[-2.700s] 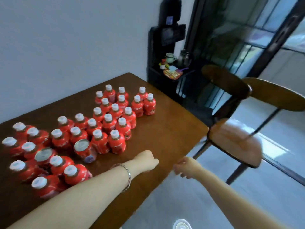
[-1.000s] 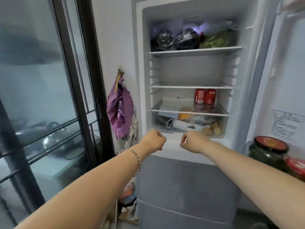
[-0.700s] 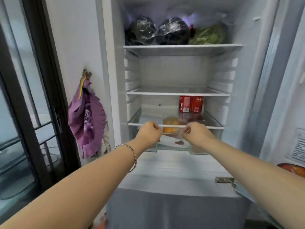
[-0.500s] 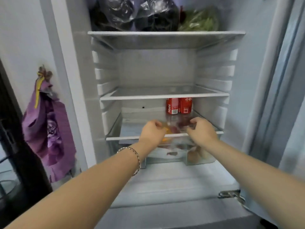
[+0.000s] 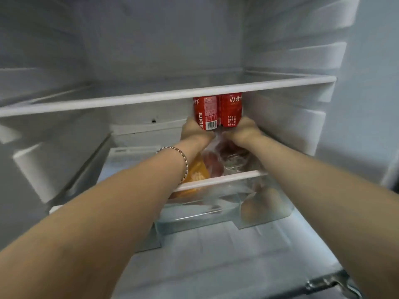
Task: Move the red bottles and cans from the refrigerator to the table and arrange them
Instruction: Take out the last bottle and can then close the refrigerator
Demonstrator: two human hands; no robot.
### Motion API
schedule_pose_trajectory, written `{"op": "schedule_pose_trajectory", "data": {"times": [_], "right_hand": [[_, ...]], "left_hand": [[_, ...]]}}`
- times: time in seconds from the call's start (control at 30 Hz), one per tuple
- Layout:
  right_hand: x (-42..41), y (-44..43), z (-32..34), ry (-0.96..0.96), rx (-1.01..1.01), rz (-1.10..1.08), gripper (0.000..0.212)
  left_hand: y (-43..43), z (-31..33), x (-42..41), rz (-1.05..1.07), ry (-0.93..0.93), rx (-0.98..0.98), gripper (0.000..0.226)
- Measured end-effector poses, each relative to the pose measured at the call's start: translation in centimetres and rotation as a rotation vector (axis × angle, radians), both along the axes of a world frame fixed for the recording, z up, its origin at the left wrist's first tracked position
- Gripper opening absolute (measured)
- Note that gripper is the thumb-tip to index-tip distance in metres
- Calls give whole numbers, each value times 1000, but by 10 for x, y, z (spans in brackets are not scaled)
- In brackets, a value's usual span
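Two red cans stand side by side at the back of the refrigerator's lower glass shelf [image 5: 218,176]. My left hand [image 5: 194,131] grips the left can [image 5: 205,112] around its base. My right hand [image 5: 244,130] grips the right can [image 5: 231,110] the same way. The tops of both cans are hidden behind the front rim of the glass shelf above [image 5: 164,97]. The table with the other red bottles is out of view.
Under the lower shelf a clear drawer [image 5: 216,214] holds an orange packet [image 5: 195,174] and bagged food [image 5: 233,156]. The refrigerator's white ribbed walls close in left and right. A metal door hinge [image 5: 330,284] shows at the bottom right.
I turned from the table to the open refrigerator and leaned in. Both hands reached forward over the lower shelf and closed around the two red cans.
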State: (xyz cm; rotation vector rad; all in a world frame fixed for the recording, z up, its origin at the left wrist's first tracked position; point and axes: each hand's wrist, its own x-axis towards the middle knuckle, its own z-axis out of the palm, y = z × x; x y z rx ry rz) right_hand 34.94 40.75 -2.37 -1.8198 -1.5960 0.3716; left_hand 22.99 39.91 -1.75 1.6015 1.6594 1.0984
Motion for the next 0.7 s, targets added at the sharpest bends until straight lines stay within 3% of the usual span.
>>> {"op": "schedule_pose_trajectory", "data": {"times": [0.17, 0.23, 0.4, 0.5, 0.57, 0.7], "right_hand": [[9, 58, -1, 264, 1, 35, 104], [15, 75, -3, 357, -27, 29, 115], [26, 86, -6, 469, -57, 20, 125], [23, 60, 2, 413, -78, 25, 112], [22, 43, 5, 401, -64, 34, 103], [17, 10, 12, 568, -51, 91, 80]], "left_hand": [[47, 4, 21, -12, -95, -48, 82], [59, 4, 26, 27, -133, -56, 87], [72, 4, 26, 60, -159, -4, 56], [69, 3, 13, 43, -143, 5, 41], [62, 0, 3, 46, -138, 27, 50], [32, 1, -12, -26, -188, 23, 82]]}}
